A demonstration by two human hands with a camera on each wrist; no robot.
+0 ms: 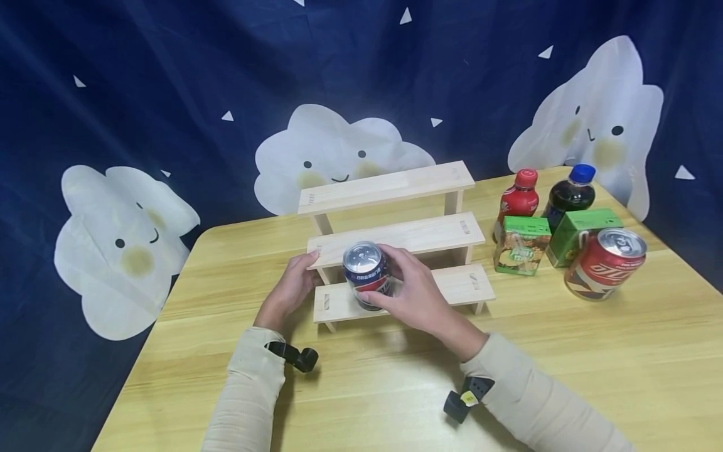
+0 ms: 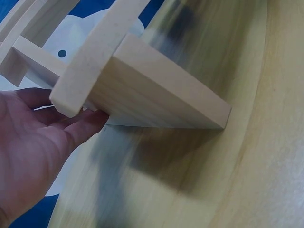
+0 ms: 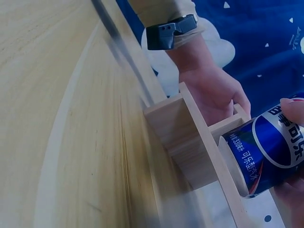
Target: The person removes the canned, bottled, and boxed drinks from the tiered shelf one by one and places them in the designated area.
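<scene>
A blue cola can [image 1: 364, 276] stands at the left part of the lowest step of a three-tier wooden shelf [image 1: 395, 242]. My right hand [image 1: 415, 292] grips it from the right, thumb in front and fingers behind. In the right wrist view the can [image 3: 266, 147] has its base against the step's board, or very close to it. My left hand [image 1: 294, 285] holds the left end of the shelf by its middle tier. The left wrist view shows that hand [image 2: 42, 137] with its fingers at the board's end, some hidden behind the wood.
Right of the shelf stand a red bottle [image 1: 519, 198], a dark bottle with a blue cap [image 1: 570, 194], two green cartons [image 1: 522, 245] and a red can [image 1: 604, 263]. A blue curtain [image 1: 226, 56] with white clouds hangs behind the wooden table [image 1: 367, 402].
</scene>
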